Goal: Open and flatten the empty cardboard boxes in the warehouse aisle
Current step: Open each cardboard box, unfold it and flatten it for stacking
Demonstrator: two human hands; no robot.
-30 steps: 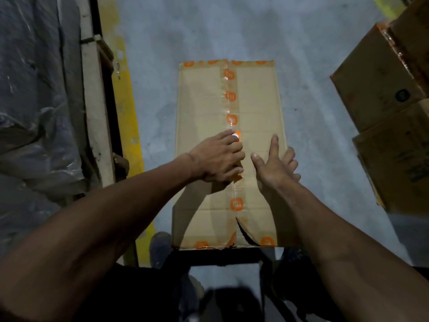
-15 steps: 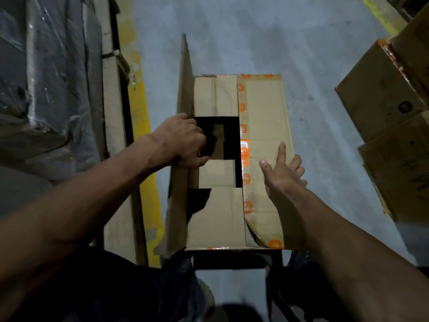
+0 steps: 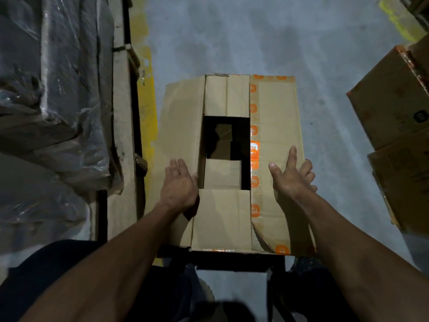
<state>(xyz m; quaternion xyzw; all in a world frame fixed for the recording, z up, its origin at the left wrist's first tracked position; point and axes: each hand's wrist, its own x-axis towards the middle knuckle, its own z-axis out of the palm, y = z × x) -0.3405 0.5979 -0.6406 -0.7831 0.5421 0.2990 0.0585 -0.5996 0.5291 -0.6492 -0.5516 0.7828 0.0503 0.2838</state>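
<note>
cardboard box point(image 3: 276, 126) stood on aisle floor, left flap folded out | left hand point(image 3: 178, 187) flat on that flap, right hand point(image 3: 293, 177) spread on taped flap | risk: tape may tear flap if yanked

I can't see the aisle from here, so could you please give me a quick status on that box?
Left hand flat on the folded-out left flap. Right hand open on the shut right flap. Box half open, not flattened. Nothing in the way.

tan cardboard box point(image 3: 276, 117), orange-logo tape point(image 3: 254, 154) (yellow floor stripe point(image 3: 148, 108), grey concrete floor point(image 3: 232, 38)).
</note>
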